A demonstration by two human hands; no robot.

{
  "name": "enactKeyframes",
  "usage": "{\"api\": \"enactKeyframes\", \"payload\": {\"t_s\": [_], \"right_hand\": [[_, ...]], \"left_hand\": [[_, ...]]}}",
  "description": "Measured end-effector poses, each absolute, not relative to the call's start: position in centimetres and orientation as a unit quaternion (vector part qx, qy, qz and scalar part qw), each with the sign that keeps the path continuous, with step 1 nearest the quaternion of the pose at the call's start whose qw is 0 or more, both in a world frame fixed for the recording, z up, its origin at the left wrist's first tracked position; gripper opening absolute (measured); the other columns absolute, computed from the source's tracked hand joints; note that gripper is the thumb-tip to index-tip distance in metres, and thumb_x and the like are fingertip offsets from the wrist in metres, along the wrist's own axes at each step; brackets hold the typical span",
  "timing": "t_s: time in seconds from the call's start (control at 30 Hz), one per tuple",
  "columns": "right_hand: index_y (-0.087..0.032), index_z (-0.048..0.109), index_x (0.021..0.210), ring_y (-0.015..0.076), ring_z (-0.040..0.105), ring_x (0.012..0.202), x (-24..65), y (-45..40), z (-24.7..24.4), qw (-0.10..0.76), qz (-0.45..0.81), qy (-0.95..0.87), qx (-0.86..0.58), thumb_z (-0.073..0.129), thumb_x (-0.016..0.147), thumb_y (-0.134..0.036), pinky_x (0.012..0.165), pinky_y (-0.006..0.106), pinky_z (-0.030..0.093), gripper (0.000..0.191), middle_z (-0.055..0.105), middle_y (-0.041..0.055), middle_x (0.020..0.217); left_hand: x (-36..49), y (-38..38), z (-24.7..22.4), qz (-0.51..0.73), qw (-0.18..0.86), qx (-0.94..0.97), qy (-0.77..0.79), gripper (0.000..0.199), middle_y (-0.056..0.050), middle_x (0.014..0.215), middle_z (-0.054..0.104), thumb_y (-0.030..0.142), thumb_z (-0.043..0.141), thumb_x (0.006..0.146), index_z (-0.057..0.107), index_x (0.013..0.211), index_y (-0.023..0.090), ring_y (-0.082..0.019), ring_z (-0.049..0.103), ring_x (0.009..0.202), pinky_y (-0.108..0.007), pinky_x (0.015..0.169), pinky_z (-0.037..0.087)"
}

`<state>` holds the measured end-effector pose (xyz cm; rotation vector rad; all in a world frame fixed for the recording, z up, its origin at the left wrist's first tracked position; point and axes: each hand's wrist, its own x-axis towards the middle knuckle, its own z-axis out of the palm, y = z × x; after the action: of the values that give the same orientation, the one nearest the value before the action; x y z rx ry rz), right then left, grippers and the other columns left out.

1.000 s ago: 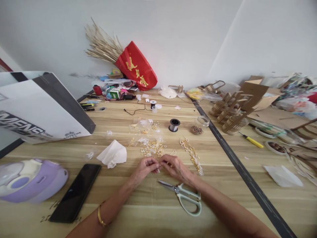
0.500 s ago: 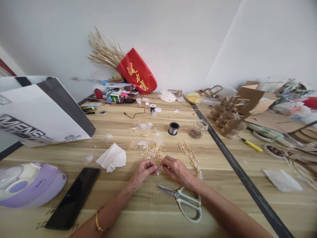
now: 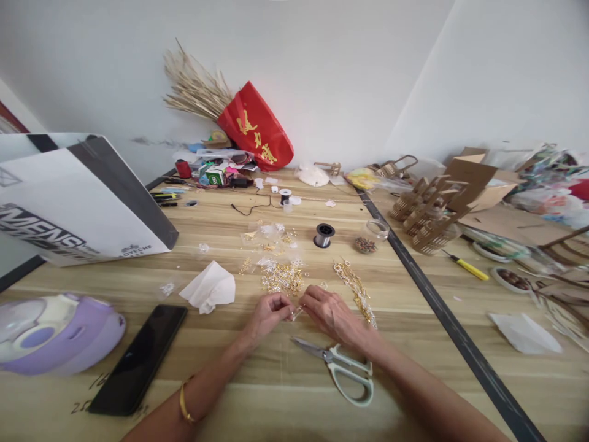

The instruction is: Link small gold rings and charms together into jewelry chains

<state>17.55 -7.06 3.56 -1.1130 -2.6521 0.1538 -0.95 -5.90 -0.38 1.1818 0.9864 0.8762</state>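
My left hand (image 3: 272, 312) and my right hand (image 3: 327, 312) meet over the table, fingers of both closed in a pinch. Between them runs a short string of small beads (image 3: 297, 313), silver and gold in colour; its ends are hidden by the fingers. Just beyond lies a heap of loose gold and silver beads (image 3: 281, 277). To the right of my right hand rest several finished-looking beaded strands (image 3: 355, 291). Scissors (image 3: 343, 368) with pale green handles lie near my right wrist, blades partly apart. A spool of thin wire (image 3: 324, 236) stands behind the heap.
Left are a white tissue (image 3: 209, 287), a black phone (image 3: 138, 359), a purple-and-white device (image 3: 62, 334) and a large box (image 3: 87, 209). Right are a jar of beads (image 3: 365, 244), a yellow-handled tool (image 3: 469, 267) and small woven baskets (image 3: 427, 215). A red bag (image 3: 257, 129) leans at the wall.
The view has tilted slightly, so things sit a little higher or lower in the picture. Both hands keep nearly the same pose around the beads.
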Motion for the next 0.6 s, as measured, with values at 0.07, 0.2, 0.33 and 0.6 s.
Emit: {"api": "enactKeyframes", "payload": {"t_s": [0.07,0.2,0.33,0.6], "right_hand": [[-0.017,0.054,0.083,0.0132,0.05,0.067,17.58,-7.06,3.57,0.117,0.037,-0.915,-0.384,0.045,0.091,-0.011,0.057,0.024,0.036,0.013,0.054,0.0037,0.083],[-0.017,0.053,0.084,0.014,0.049,0.069,17.58,-7.19,3.89,0.111,0.013,-0.924,-0.366,0.047,0.088,-0.009,0.055,0.024,0.035,0.011,0.053,0.0041,0.084],[-0.017,0.052,0.086,0.0157,0.049,0.074,17.48,-7.39,4.38,0.111,0.007,-0.931,-0.346,0.048,0.088,-0.009,0.055,0.023,0.035,0.009,0.052,0.0049,0.086],[-0.017,0.05,0.098,0.0154,0.052,0.082,17.13,-7.26,3.6,0.161,0.097,-0.927,-0.326,0.046,0.089,-0.009,0.062,0.023,0.04,0.013,0.054,0.0059,0.093]], "left_hand": [[-0.93,-5.9,-0.41,0.382,0.633,0.516,0.432,0.032,-0.002,0.058,0.06,0.04,0.074,0.06,0.06,0.063,0.012,-0.012,0.055,0.057,-0.025,0.06,0.044],[-0.84,-5.93,-0.46,0.378,0.621,0.531,0.435,0.03,-0.001,0.057,0.059,0.038,0.073,0.062,0.059,0.061,0.012,-0.012,0.053,0.056,-0.024,0.059,0.042],[-0.77,-6.09,-0.38,0.37,0.597,0.567,0.431,0.026,-0.001,0.059,0.058,0.035,0.07,0.066,0.058,0.061,0.012,-0.012,0.051,0.059,-0.023,0.059,0.039],[-0.66,-6.36,-1.0,0.348,0.565,0.623,0.415,0.023,0.0,0.062,0.054,0.033,0.065,0.069,0.057,0.065,0.011,-0.011,0.046,0.059,-0.022,0.056,0.034]]}}
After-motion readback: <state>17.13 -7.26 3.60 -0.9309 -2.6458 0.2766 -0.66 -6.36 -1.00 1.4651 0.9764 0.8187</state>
